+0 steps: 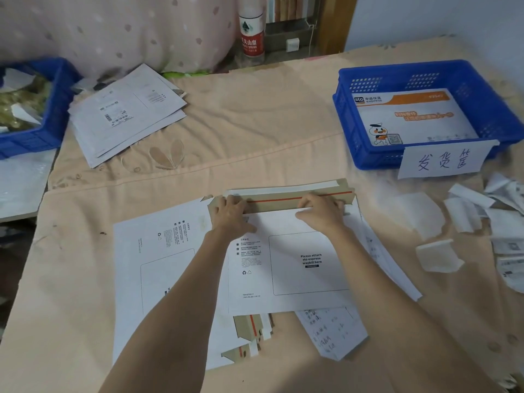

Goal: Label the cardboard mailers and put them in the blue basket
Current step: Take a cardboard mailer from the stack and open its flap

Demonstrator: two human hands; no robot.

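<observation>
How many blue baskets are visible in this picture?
2. One blue basket stands at far right holding a mailer; another basket is at far left, partly cut off.

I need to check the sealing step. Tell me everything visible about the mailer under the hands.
The mailer is white card, lying flat on the peach cloth over other mailers. Its printed face shows an empty waybill box and small text. The brown flap at its far edge carries a red strip and a white strip. The left hand and right hand press along the flap's fold. No label is on it.
</observation>
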